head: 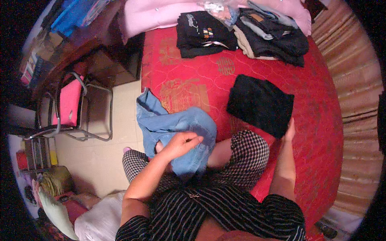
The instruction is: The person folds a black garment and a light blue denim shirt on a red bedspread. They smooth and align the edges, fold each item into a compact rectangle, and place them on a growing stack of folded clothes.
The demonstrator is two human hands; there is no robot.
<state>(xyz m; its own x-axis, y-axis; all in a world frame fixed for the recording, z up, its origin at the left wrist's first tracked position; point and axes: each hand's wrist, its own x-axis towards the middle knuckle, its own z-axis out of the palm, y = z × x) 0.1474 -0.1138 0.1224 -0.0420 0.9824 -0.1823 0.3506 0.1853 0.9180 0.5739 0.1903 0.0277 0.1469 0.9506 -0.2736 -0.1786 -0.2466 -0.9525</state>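
Note:
My left hand (187, 143) is over a pair of light blue denim jeans (178, 123) that lies bunched across my lap and the bed's edge. Its fingers are curled, and whether they pinch the denim cannot be seen. At the right, my right hand (290, 131) holds the lower right edge of a folded black garment (261, 104), its fingers partly hidden by the cloth. That garment is a flat, roughly rectangular bundle beyond my checkered knee.
A red patterned bedspread (313, 126) spreads under the clothes. Folded black clothes (205, 36) and a stack of dark garments (271, 36) lie at the far end, by a pink cushion (156, 15). A metal-framed chair (71, 102) stands left; a brown curtain (359, 120) hangs right.

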